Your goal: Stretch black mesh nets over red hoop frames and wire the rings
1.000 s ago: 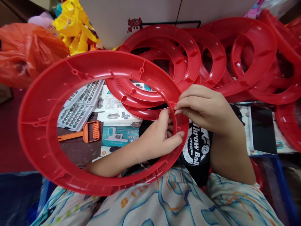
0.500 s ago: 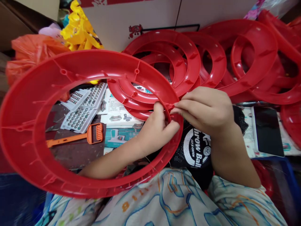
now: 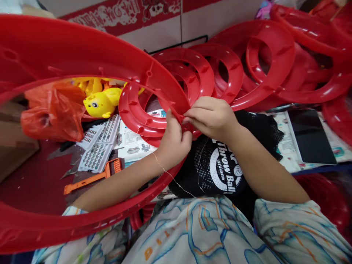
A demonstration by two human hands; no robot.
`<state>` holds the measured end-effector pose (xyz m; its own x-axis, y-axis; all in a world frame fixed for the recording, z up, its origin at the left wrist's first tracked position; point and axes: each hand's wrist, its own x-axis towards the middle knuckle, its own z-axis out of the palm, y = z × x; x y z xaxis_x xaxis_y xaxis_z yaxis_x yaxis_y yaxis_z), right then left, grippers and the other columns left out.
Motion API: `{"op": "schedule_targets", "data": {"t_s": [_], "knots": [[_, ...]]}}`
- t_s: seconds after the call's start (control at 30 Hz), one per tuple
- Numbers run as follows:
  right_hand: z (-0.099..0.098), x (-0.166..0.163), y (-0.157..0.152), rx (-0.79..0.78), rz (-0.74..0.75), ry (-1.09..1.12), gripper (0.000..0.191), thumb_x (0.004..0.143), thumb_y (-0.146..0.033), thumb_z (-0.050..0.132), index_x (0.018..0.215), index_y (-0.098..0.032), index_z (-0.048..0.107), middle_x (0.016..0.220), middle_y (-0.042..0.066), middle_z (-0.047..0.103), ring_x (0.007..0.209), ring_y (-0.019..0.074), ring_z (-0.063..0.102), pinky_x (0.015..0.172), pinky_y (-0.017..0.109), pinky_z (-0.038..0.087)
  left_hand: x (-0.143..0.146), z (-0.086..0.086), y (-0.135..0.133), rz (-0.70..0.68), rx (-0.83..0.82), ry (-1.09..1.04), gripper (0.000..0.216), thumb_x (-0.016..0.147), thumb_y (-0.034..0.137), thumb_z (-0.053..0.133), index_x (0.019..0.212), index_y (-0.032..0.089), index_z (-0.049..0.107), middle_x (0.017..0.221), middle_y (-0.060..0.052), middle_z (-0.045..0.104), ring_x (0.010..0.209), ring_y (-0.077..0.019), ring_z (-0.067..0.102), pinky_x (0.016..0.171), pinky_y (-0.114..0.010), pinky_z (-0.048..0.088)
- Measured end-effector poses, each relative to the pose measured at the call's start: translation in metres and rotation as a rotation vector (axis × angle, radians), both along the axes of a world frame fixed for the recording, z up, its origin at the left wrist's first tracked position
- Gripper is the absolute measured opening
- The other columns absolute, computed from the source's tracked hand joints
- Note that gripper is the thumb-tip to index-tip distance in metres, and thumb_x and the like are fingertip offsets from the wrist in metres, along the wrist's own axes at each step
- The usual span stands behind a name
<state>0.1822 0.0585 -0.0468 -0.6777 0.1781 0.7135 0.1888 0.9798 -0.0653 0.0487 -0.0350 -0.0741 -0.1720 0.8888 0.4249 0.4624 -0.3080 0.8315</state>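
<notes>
A large red plastic ring [image 3: 115, 47] with ribs and small pegs on its face fills the left side, running past the frame edge. My left hand [image 3: 175, 145] reaches through its opening and grips the right-hand part of the rim, thumb and fingers closed. Against the same spot, my right hand [image 3: 210, 116] is pinched; whatever lies between its fingertips is hidden. A thin pale thread [image 3: 176, 181] crosses my left wrist and runs down toward my lap. Beneath the hands lies a black cloth bag [image 3: 217, 168] with white "Throw Ball" lettering.
More red rings [image 3: 266, 66] lean in a row along the back. To the left are an orange plastic bag [image 3: 55, 113], a yellow toy [image 3: 101, 102], trays of small round metallic pieces [image 3: 96, 154] and an orange plastic strap-like piece [image 3: 88, 181]. A phone [image 3: 310, 135] lies at right.
The big ring has shifted left and nearer, its left side now out of frame. Both hands sit slightly further left, still together at the rim. The view has swung too.
</notes>
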Motion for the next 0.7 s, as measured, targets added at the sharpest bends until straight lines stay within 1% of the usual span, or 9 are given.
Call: {"op": "schedule_targets", "data": {"t_s": [0.07,0.13,0.27,0.37,0.43,0.5,0.57,0.63,0.7], "knots": [[-0.005,-0.002,0.006,-0.019,-0.003,0.052,0.031,0.099,-0.035,0.047,0.088,-0.013,0.066,0.082,0.005,0.064,0.076,0.0121,0.056,0.07,0.026,0.047,0.007,0.007,0.004,0.083,-0.048,0.025,0.054,0.071,0.009,0.049,0.122,0.017,0.034,0.124,-0.016,0.044,0.12,-0.0278,0.049,0.108,-0.048,0.041],[-0.008,-0.004,0.012,-0.023,-0.004,0.114,0.031,0.1,-0.035,0.045,0.091,-0.013,0.066,0.084,0.004,0.063,0.078,0.0117,0.056,0.072,0.026,0.048,0.016,0.012,0.008,0.146,-0.073,0.035,0.056,0.073,0.01,0.048,0.126,0.016,0.031,0.131,-0.018,0.041,0.127,-0.0297,0.045,0.114,-0.05,0.034],[-0.011,-0.003,0.021,-0.07,0.032,0.219,0.03,0.101,-0.034,0.045,0.094,-0.013,0.066,0.088,0.003,0.062,0.082,0.01,0.058,0.076,0.025,0.049,0.03,0.019,0.02,0.239,-0.072,0.038,0.059,0.075,0.007,0.043,0.13,0.014,0.025,0.141,-0.021,0.034,0.14,-0.0288,0.034,0.121,-0.046,0.025],[-0.013,0.0,0.027,-0.155,0.039,0.269,0.033,0.101,-0.036,0.044,0.097,-0.012,0.066,0.09,0.003,0.062,0.084,0.0087,0.059,0.077,0.023,0.048,0.035,0.022,0.031,0.248,-0.088,0.07,0.065,0.072,0.003,0.043,0.132,0.008,0.021,0.147,-0.025,0.026,0.146,-0.0297,0.024,0.124,-0.042,0.02],[-0.015,0.002,0.031,-0.194,0.038,0.302,0.036,0.101,-0.041,0.042,0.098,-0.013,0.065,0.089,0.002,0.062,0.085,0.0079,0.058,0.079,0.023,0.049,0.038,0.024,0.035,0.219,-0.045,0.086,0.067,0.07,0.002,0.042,0.133,0.006,0.02,0.147,-0.025,0.025,0.147,-0.0284,0.023,0.125,-0.04,0.019],[-0.017,0.003,0.034,-0.21,0.04,0.337,0.039,0.101,-0.045,0.04,0.098,-0.014,0.063,0.087,0.001,0.062,0.084,0.007,0.057,0.081,0.022,0.048,0.039,0.024,0.035,0.17,0.032,0.084,0.062,0.071,0.004,0.042,0.13,0.009,0.024,0.141,-0.021,0.033,0.142,-0.0267,0.031,0.123,-0.041,0.021],[-0.018,0.003,0.034,-0.2,0.036,0.37,0.039,0.101,-0.046,0.039,0.096,-0.015,0.062,0.087,0.001,0.063,0.084,0.0061,0.057,0.082,0.02,0.048,0.04,0.024,0.033,0.094,0.127,0.06,0.052,0.073,0.009,0.044,0.122,0.015,0.03,0.132,-0.016,0.04,0.133,-0.0245,0.042,0.12,-0.041,0.029],[-0.017,0.004,0.031,-0.173,0.025,0.412,0.039,0.101,-0.046,0.038,0.096,-0.015,0.062,0.086,0.001,0.063,0.087,0.0057,0.058,0.083,0.02,0.048,0.037,0.024,0.03,0.007,0.202,0.0,0.043,0.076,0.013,0.048,0.114,0.021,0.031,0.123,-0.011,0.045,0.119,-0.0206,0.052,0.11,-0.038,0.042],[-0.017,0.004,0.024,-0.155,0.022,0.449,0.042,0.102,-0.046,0.035,0.096,-0.014,0.061,0.086,0.0,0.061,0.088,0.006,0.058,0.084,0.022,0.048,0.032,0.023,0.028,-0.066,0.254,-0.059,0.04,0.077,0.018,0.054,0.108,0.025,0.03,0.112,-0.005,0.048,0.101,-0.0159,0.058,0.094,-0.032,0.051]]}}
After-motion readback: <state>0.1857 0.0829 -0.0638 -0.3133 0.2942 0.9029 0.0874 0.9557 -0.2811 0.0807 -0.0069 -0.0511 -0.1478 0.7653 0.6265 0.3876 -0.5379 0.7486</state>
